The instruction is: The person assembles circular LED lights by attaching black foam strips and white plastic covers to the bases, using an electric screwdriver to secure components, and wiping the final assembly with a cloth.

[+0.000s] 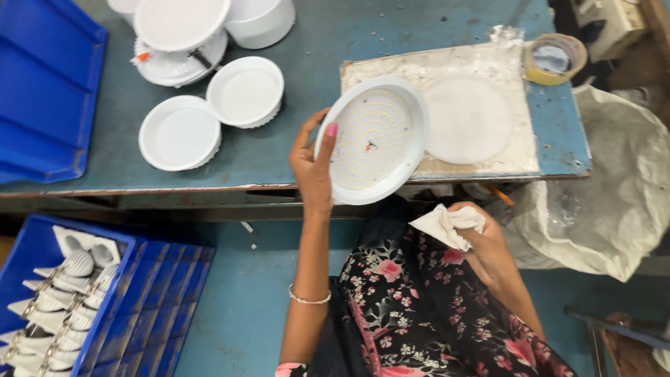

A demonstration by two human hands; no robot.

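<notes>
My left hand (312,164) grips the left rim of a round white lamp housing (373,139), tilted up so its inner board dotted with small LEDs faces me. It hovers over the near edge of the blue-green table (307,63). My right hand (481,241) rests lower, over my flowered lap, closed around a crumpled white cloth (447,225). A frosted round diffuser disc (469,120) lies flat on a glue-smeared board (509,66) just right of the housing.
Several finished white round lamps (246,91) stand at the table's back left. A tape roll (555,58) sits at the far right corner. Blue crates stand at left (42,91) and on the floor (150,300), the lower one holding white fittings. A grey sack (614,188) hangs right.
</notes>
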